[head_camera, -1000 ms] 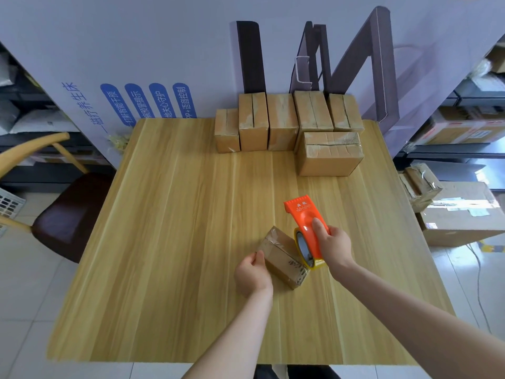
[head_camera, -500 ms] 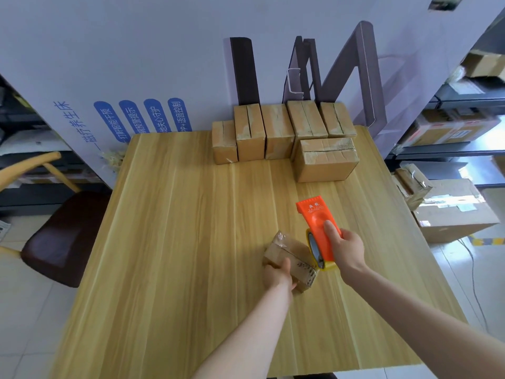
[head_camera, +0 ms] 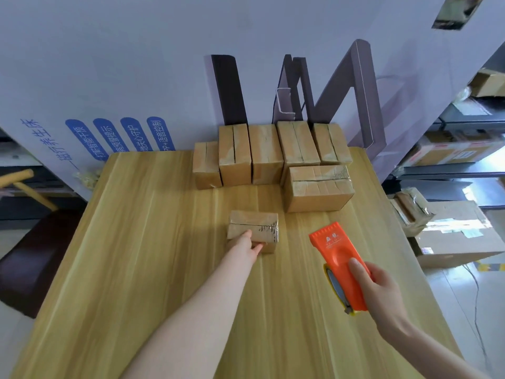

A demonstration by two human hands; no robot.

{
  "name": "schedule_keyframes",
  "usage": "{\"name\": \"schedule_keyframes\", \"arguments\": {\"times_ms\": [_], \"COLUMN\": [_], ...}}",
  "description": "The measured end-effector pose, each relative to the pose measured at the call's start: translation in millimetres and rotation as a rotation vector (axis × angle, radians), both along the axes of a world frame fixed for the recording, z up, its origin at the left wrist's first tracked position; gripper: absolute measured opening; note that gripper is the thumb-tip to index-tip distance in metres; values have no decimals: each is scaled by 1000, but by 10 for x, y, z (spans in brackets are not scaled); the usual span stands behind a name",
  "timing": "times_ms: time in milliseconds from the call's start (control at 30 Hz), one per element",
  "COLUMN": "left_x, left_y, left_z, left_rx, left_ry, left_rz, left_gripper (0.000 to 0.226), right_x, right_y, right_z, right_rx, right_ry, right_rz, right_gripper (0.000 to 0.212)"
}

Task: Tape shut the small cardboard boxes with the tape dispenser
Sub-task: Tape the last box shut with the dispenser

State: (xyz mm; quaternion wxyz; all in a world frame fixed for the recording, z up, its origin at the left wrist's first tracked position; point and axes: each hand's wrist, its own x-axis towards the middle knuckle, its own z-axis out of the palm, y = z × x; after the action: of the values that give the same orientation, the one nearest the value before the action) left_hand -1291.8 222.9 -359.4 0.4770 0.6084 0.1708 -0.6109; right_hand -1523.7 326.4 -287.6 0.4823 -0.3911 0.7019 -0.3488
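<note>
My left hand pinches the small box toward twelve o'clock (joining the stack, I judge); right hand, at four o'clock, clasps the tape dispenser clear.

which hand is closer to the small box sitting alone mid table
Left. The left hand touches the near side of the small box; the right hand is off to its right, gripping the orange tape dispenser.

I count 7 small cardboard boxes on my table, 1 orange tape dispenser, 1 chair, and my 2 hands.
</note>
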Motion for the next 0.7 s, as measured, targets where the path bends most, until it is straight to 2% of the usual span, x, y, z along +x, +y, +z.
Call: {"name": "schedule_keyframes", "arguments": {"times_ms": [267, 400, 433, 600, 700], "left_x": [-58, -81, -90, -98, -62], "left_y": [-970, -1228, -1266, -1365, -1263], "left_z": [44, 24, 19, -18, -82], "left_rx": [-18, -48, -46, -54, -81], "left_ry": [-28, -27, -24, 15, -63], "left_rz": [40, 43, 47, 77, -44], "left_gripper": [51, 49, 49, 51, 56], "right_x": [-368, -416, -430, -380, -326], "right_y": [-517, -763, -806, -999, -1066], "right_z": [-133, -220, -253, -400, -446], "right_rx": [54, 29, 31, -6, -12], "right_ry": [178, 281, 291, 382, 469], "right_rz": [281, 445, 476, 543, 645], "right_gripper": [15, 38, 38, 21, 11]}}
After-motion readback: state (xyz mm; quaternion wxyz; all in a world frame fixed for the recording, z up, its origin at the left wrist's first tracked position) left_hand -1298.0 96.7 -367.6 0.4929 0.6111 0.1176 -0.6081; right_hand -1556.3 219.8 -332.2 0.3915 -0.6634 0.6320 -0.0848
